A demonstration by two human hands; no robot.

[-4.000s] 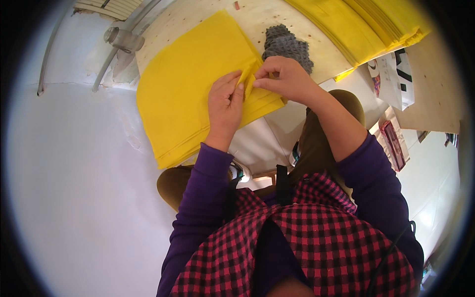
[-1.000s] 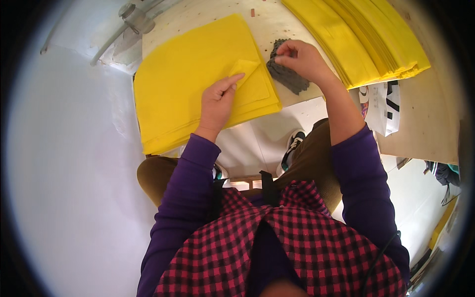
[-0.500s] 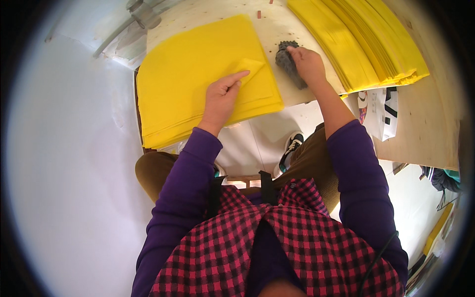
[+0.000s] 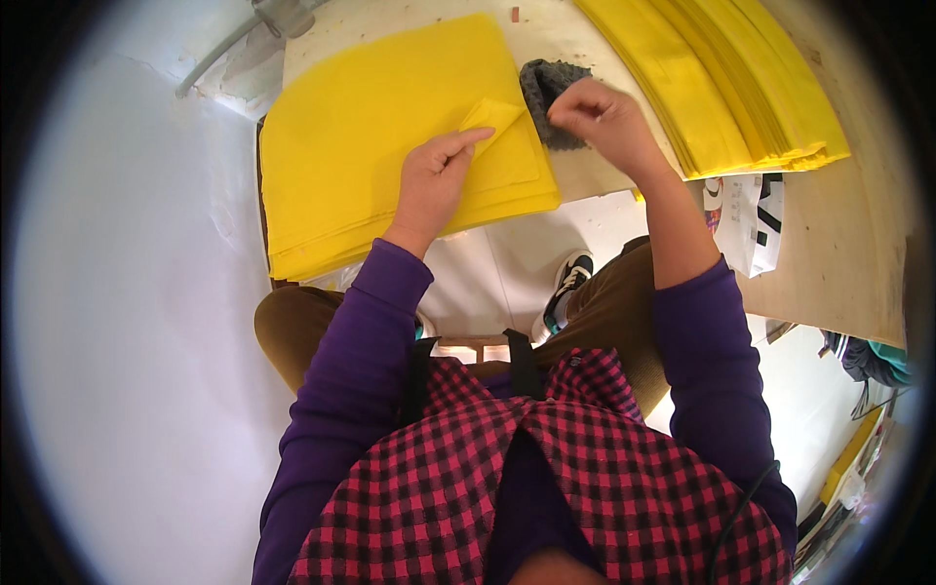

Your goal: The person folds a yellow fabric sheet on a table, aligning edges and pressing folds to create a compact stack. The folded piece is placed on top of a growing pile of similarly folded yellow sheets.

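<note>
My left hand lies on a stack of thin yellow sheets. Its index finger is stretched out onto a turned-over corner flap of the top sheet, the thumb stands a little apart, and the other fingers are curled under. To the right of the stack, a crumpled dark grey textured cloth with a jagged edge rests on the wooden table. Over its right side is my right hand, with thumb and index finger pinched together. Whether anything is between those fingertips is too small to tell.
Folded yellow material lies in long layered piles on the table at the far right. Below its near edge is a white printed bag. A pale wall runs along the left, and a grey pipe is at the back left.
My right hand has moved slightly and no longer clasps the bunched grey cloth, which now lies more spread and further left, against the stack. The left hand keeps its place at the folded corner.
</note>
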